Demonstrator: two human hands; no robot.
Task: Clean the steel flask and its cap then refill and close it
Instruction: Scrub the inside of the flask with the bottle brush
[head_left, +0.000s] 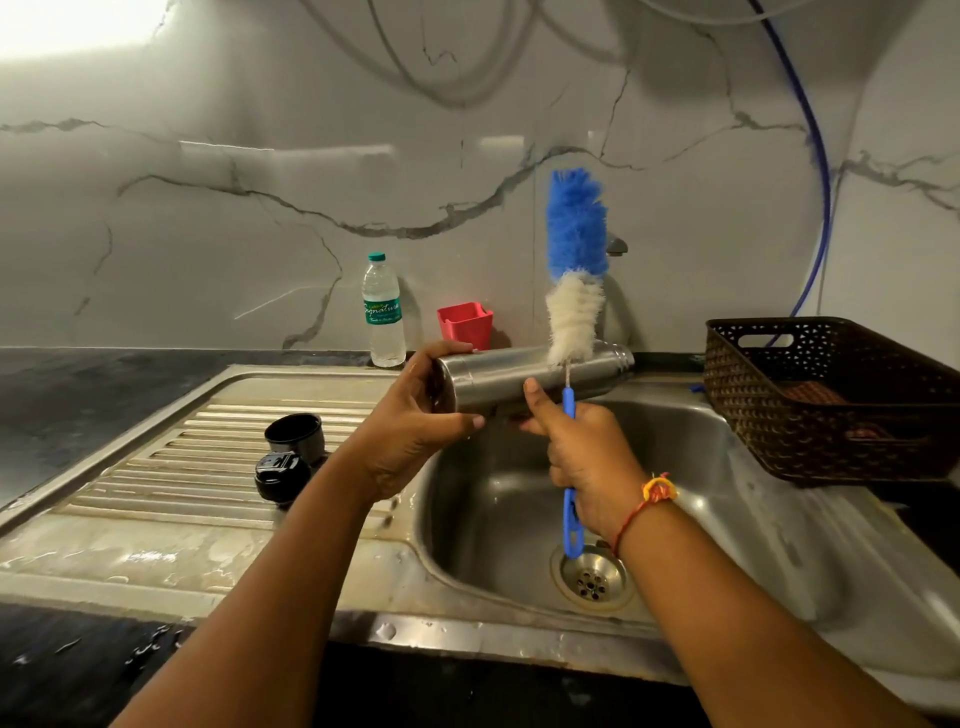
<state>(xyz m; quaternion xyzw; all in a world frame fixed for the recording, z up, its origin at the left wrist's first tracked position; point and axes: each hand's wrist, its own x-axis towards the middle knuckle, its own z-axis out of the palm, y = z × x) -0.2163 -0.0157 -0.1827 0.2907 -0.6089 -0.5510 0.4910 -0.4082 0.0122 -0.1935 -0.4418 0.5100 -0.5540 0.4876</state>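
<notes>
Hands first: left hand (410, 421) is wrapped round the base end of the flask (509, 379), thumb underneath and fingers over the top. Right hand (582, 457) has its fingers closed round the blue handle of the brush (574, 312), with the thumb sticking up and touching the side of the flask. There's a red and yellow thread (652, 493) tied on that wrist.

Flask is lying sideways in the air over the sink (467, 519), narrow neck end pointing right. Brush stands pretty much upright and crosses in front of the flask near the neck, outside it, not in it. White bristles are low against the steel, blue ones up top.

On the wet drainboard (182, 467) to the left sit two black pieces just beside each other: the cap (293, 434), open side up, and a stopper (283, 475) nearer the camera.

Back by the marble wall there's a water bottle (384, 312) and a red cup (465, 322), and the tap (615, 244) peeks out behind the brush. A dark woven basket (831, 400) sits right of the sink, with a blue hose (815, 182) running down the wall behind it.
</notes>
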